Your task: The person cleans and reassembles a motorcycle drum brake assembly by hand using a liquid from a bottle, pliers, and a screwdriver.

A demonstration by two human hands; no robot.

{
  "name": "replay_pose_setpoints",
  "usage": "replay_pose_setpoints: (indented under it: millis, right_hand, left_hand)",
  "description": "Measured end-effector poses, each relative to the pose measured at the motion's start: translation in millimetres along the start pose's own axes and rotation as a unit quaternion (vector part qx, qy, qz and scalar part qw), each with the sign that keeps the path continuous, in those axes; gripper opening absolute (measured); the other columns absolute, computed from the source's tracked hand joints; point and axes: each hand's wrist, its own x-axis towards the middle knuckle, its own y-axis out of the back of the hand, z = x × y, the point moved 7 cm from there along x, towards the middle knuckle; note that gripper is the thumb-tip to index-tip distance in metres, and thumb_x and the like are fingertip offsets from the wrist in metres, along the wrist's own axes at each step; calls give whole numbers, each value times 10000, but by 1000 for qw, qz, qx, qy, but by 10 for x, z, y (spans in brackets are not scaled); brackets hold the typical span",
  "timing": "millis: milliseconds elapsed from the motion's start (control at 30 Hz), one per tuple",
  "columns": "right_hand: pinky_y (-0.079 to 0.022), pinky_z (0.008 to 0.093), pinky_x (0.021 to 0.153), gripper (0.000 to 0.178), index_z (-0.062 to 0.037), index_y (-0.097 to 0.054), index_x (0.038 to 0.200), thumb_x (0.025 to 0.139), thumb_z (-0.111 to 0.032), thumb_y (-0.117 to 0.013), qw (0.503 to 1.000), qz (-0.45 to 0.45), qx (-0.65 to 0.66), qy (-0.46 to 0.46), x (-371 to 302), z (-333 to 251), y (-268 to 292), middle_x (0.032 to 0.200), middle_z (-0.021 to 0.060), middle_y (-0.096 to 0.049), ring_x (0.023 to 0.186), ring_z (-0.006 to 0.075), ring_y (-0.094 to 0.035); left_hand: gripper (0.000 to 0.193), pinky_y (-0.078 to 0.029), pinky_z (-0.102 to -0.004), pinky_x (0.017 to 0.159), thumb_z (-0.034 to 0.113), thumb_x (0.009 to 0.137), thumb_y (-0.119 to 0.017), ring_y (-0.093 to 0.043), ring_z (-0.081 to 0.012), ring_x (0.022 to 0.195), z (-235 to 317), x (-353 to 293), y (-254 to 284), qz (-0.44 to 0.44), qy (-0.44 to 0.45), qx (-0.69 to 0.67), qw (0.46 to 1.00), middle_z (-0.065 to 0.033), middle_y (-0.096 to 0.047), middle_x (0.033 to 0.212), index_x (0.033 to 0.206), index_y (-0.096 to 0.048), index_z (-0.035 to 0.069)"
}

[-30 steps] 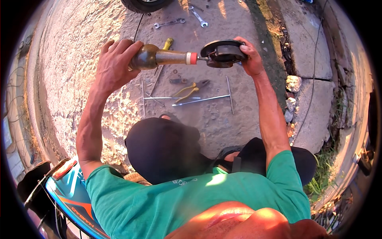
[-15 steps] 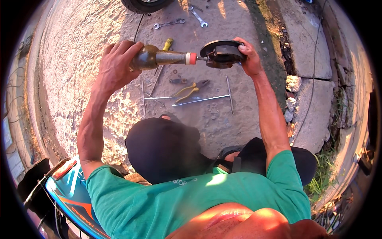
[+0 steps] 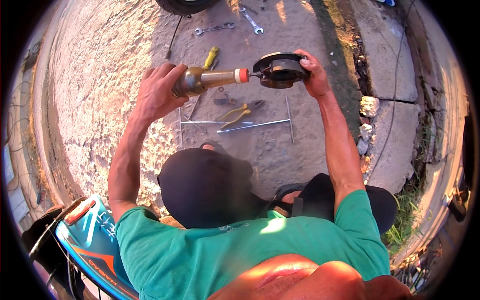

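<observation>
My left hand (image 3: 158,93) is wrapped around the base of a brown glass bottle (image 3: 206,80) with a red cap, held almost level and pointing right. At the cap's tip, a thin spout touches or nearly touches a dark round metal part (image 3: 280,71) that looks like a drum brake plate. My right hand (image 3: 315,75) grips that plate by its far right edge, thumb on the rim. Whether any liquid comes out of the spout cannot be made out. Both things are held above the ground in front of my knees.
On the concrete below lie yellow-handled pliers (image 3: 237,115), T-handle wrenches (image 3: 257,126), a yellow-handled screwdriver (image 3: 211,57) and two spanners (image 3: 215,29). A black tyre (image 3: 186,6) sits at the far edge. A blue bicycle part (image 3: 92,235) is at my left; broken stones (image 3: 369,106) line the right.
My left hand has moved a little right and toward me, carrying the bottle with it. The plate in my right hand has dropped very slightly toward me.
</observation>
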Motion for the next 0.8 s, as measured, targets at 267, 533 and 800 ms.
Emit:
replay_pose_setpoints:
  millis: [267, 533, 800]
  right_hand:
    - [-453, 255, 828, 411, -16, -648, 1087, 902, -380, -600, 1000, 8, -17, -9, 1, 8, -43, 975, 21, -652, 926, 96, -588]
    - [-444, 250, 826, 414, -22, -649, 1078, 899, -393, -605, 999, 7, -36, -8, -9, 5, -28, 966, 15, -646, 917, 92, -579]
    - [-439, 237, 802, 376, -31, -650, 1071, 904, -366, -615, 999, 7, -48, -9, -13, -1, -20, 966, 9, -649, 890, 75, -574]
  left_hand:
    - [789, -444, -478, 1053, 182, 622, -892, -627, -314, 1148, 22, -35, 106, 4, -8, 21, 1000, -86, -653, 1209, 1355, -604, 123]
    - [782, -459, -473, 1027, 186, 616, -887, -630, -306, 1130, 23, -18, 89, 3, -9, 18, 1000, -79, -653, 1178, 1344, -606, 132]
    - [758, -463, -465, 1003, 192, 625, -892, -636, -297, 1108, 24, -10, 57, -10, 2, 20, 1000, -70, -651, 1150, 1329, -612, 159]
